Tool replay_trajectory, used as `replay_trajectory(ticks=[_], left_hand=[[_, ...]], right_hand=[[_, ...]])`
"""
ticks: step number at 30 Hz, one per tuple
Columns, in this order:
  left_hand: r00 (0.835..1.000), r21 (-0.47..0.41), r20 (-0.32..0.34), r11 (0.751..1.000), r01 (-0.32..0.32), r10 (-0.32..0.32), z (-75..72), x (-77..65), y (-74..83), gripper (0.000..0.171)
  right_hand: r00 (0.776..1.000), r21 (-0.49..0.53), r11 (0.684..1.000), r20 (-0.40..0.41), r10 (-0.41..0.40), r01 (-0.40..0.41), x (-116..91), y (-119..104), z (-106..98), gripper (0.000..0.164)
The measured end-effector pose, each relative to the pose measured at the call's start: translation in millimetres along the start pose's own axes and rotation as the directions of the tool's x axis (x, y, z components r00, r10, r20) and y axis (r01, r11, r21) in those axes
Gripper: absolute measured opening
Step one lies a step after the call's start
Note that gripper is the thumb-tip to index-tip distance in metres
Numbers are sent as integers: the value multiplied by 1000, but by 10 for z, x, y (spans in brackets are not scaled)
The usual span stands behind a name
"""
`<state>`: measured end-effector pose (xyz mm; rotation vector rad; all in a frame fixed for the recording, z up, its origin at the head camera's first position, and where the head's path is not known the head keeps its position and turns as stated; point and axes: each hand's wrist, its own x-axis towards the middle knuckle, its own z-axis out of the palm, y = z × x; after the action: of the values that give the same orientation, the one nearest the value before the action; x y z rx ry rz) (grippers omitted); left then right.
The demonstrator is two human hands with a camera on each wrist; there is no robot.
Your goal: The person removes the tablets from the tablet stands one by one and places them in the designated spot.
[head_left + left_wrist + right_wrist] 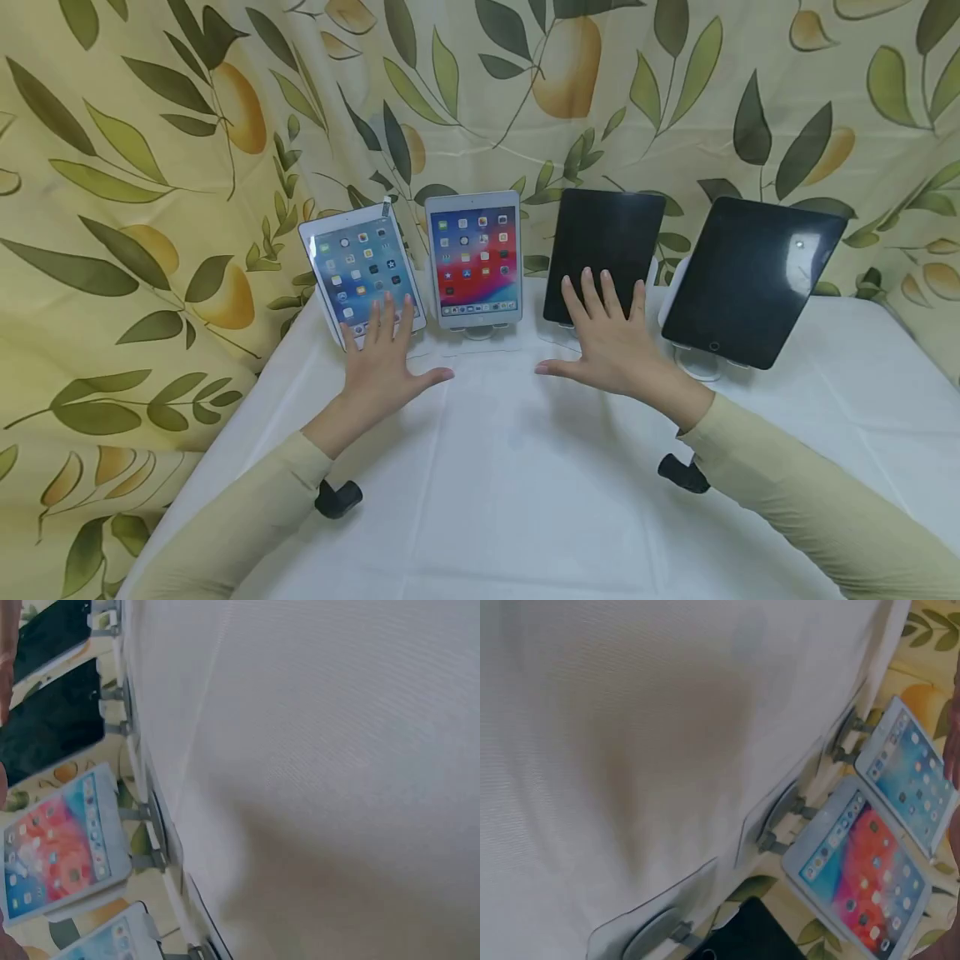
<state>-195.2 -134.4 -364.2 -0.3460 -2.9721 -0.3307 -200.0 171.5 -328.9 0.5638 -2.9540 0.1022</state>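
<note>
Four tablets stand in a row on stands along the back of the table. The far-left white tablet [363,262] shows a blue home screen, and my left hand [381,354] overlaps its lower part with fingers spread. Beside it, a second white tablet [475,258] has a red and blue home screen with app icons. My right hand [611,346] is held palm down, fingers spread, overlapping the lower part of a tablet with a dark screen [607,233]. At the right end leans another dark tablet [753,279], turned at an angle. Both hands hold nothing.
A white cloth [487,483] covers the table. Behind it hangs a curtain [480,92] printed with leaves and fruit. Tablet stands [780,814] rest on the cloth at its back edge. A black wrist camera [339,498] hangs below the left sleeve, another black camera [684,473] below the right.
</note>
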Motion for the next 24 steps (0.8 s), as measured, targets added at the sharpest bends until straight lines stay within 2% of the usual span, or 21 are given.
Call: replay_trajectory(ticks=[6, 16, 24], left_hand=[[999, -20, -34, 999, 27, -28, 21, -12, -143, 112], [986, -63, -144, 995, 71, -80, 38, -14, -421, 112], [975, -155, -155, 979, 134, -158, 70, 20, -516, 114]], right_hand=[[1000, 33, 999, 5, -18, 18, 112, -103, 12, 115], [999, 65, 997, 4, -36, 35, 324, -297, 86, 115], [998, 109, 992, -20, -59, 60, 493, -464, 141, 116]])
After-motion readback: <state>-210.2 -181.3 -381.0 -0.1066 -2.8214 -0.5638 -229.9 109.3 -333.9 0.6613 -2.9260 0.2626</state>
